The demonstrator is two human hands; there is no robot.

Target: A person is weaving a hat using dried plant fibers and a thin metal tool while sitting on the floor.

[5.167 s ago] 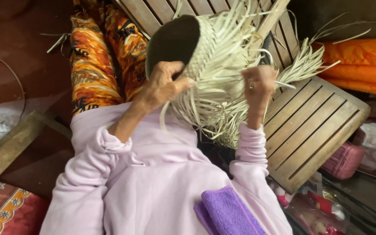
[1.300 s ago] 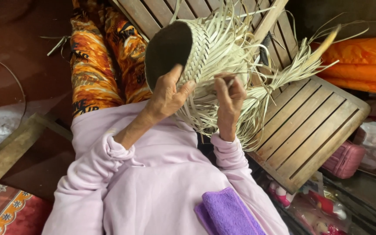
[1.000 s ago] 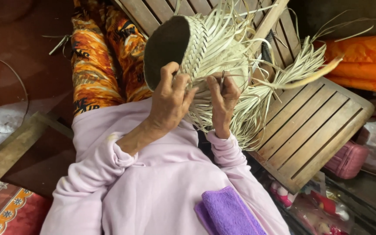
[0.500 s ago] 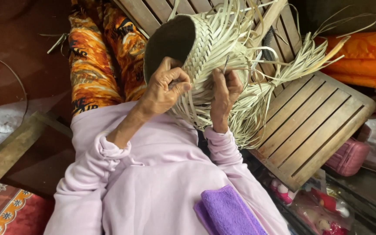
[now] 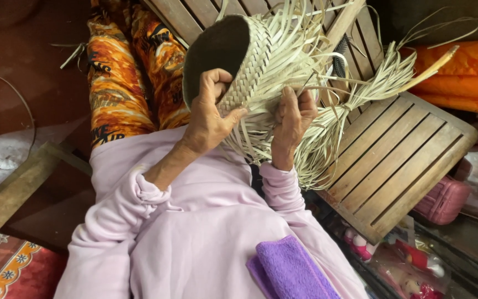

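We see a half-woven basket (image 5: 261,61) held up over the lap, above a slatted wood platform (image 5: 399,155). Left hand (image 5: 208,113) has its grip closed on the basket rim, thumb along the woven wall, fingers curled over the dark opening. Right hand (image 5: 291,119) is pressed on the loose strips (image 5: 327,127), fingers bent round a few of them; grip closed but we can't tell how tight.

Strips fan out up & to the right, over the platform. Both arms are in pale lilac sleeves (image 5: 139,221). Legs in orange patterned cloth (image 5: 123,83) stretch away toward the top of the view.

Floor (image 5: 29,61) is dark reddish, w/ a few stray strips on it. A purple cloth (image 5: 291,271) lies on the lap, near edge. Orange fabric (image 5: 466,77) is bunched at right, beyond the platform. A pink case (image 5: 443,199) & some packaged toys (image 5: 410,266) sit low right. A patterned mat (image 5: 6,271) shows at the bottom left corner.
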